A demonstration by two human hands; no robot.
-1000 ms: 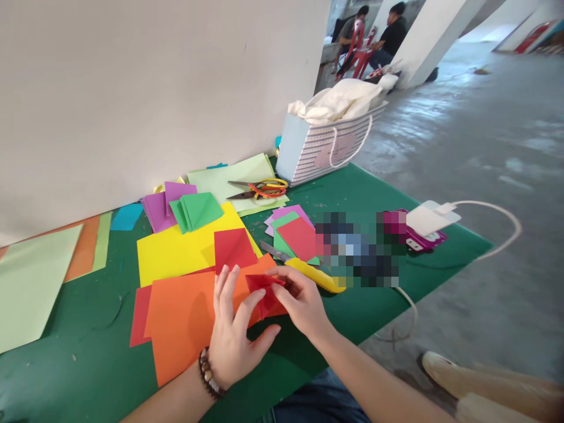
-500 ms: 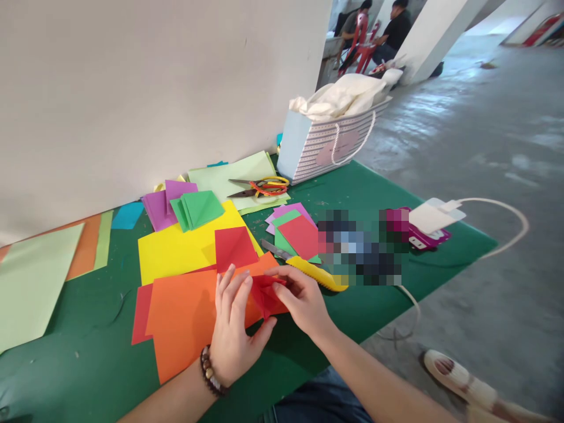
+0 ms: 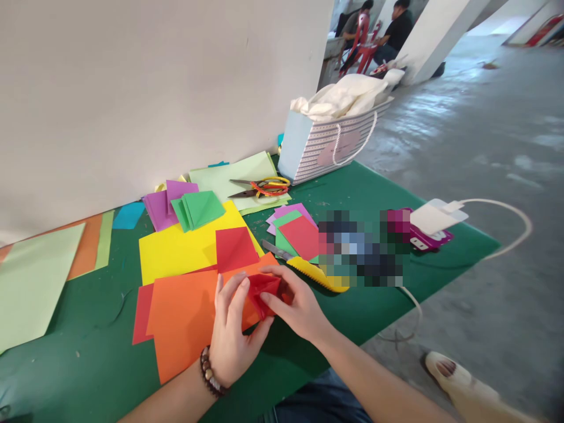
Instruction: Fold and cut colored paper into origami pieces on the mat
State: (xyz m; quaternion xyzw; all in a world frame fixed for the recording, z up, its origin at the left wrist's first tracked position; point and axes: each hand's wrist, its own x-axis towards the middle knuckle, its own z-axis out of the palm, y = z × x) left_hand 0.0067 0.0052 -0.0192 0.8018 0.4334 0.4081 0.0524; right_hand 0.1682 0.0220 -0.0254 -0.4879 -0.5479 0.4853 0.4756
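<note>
Between my two hands is a red folded paper [image 3: 259,291], partly opened, with creases and flaps showing. My left hand [image 3: 235,329] grips its left side, fingers at the top edge and thumb near the bottom. My right hand [image 3: 297,302] holds its right side, with the thumb pressed on the inner fold. Under the hands lie orange sheets [image 3: 183,320], with a red sheet [image 3: 143,317] poking out at the left. Just behind, a folded red square [image 3: 237,248] rests on a yellow sheet [image 3: 176,255]. A yellow-handled cutter knife [image 3: 315,273] lies right of it.
Scissors [image 3: 264,187] lie on pale green sheets [image 3: 211,177]. Folded green papers [image 3: 202,210] and purple papers [image 3: 161,208] sit near the wall. A striped paper bag [image 3: 339,141] stands at the back. A white charger [image 3: 438,216] with a cable lies at the right edge of the green table [image 3: 92,352].
My right thumb has slid left and down into the red paper, whose fold now stands wider open. My left hand has barely moved.
</note>
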